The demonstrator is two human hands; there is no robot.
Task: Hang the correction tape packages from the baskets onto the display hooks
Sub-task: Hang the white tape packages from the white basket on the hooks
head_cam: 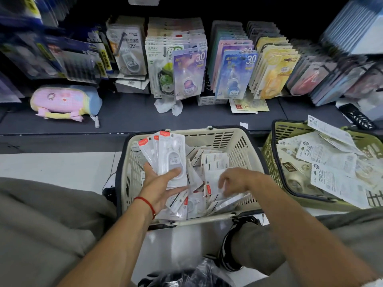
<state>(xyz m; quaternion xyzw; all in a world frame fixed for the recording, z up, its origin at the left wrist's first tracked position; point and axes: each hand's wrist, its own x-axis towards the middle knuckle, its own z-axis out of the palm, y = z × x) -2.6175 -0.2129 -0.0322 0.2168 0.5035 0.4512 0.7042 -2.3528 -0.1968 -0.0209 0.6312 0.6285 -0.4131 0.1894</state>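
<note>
Several light, slippery packages (170, 160) sat fanned in my gripping left hand (160, 187); my right hand (233, 181), fingers curled into the basket (234, 141), pinched another, I judged.

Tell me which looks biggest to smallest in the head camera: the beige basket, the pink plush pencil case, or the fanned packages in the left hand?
1. beige basket
2. pink plush pencil case
3. fanned packages

The last two look close, and the packages sit nearer the camera, so their order is unsure.

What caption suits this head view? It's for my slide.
Left hand holds fanned red-tabbed white packages above the beige plastic basket.
</note>
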